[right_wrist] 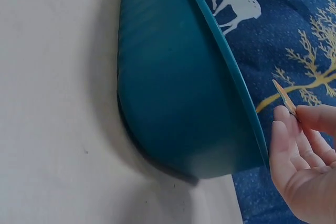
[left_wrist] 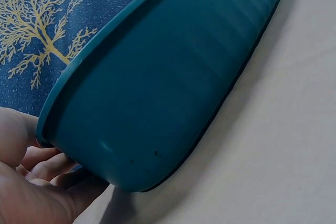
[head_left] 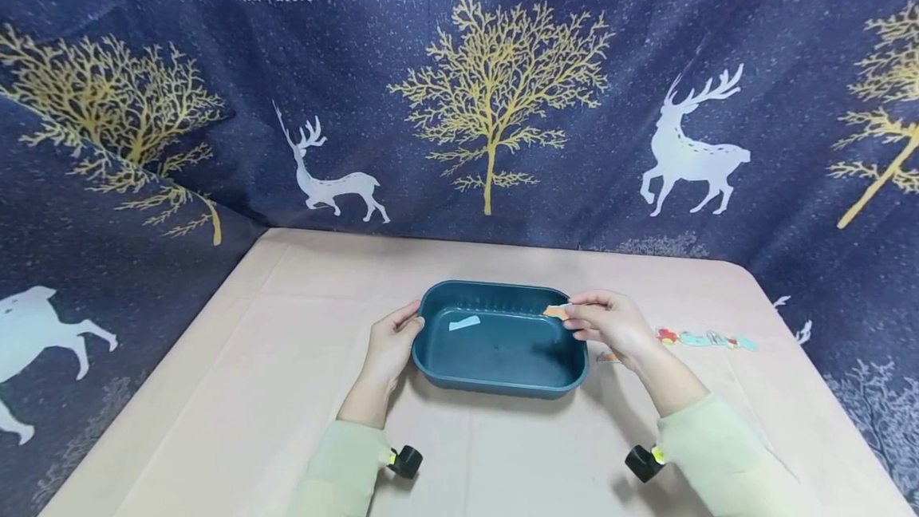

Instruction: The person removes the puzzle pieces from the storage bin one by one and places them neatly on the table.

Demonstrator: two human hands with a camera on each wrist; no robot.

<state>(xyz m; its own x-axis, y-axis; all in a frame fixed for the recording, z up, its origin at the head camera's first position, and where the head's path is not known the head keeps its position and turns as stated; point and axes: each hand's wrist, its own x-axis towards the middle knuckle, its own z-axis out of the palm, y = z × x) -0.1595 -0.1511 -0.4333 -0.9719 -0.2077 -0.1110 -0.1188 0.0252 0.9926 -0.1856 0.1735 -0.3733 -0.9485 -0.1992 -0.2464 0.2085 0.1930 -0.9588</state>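
Note:
A teal plastic basin [head_left: 502, 383] with rounded corners is on the table in the head view. My left hand [head_left: 388, 345] grips its left end, thumb at the rim and fingers against the outer wall, as the left wrist view also shows. My right hand [head_left: 610, 325] pinches a small flat orange piece [head_left: 556, 312] with a pale edge between thumb and fingers, over the basin's right rim. In the right wrist view the orange piece [right_wrist: 285, 98] is seen nearly edge-on. Inside the basin lies a pale blue strip [head_left: 463, 323].
Right of the basin, a row of small colourful flat cutouts [head_left: 707, 338] lies on the pale tablecloth [head_left: 237, 389]. Another cutout [head_left: 609, 357] shows partly under my right wrist. A dark blue curtain [head_left: 517, 126] with deer and trees hangs behind the table.

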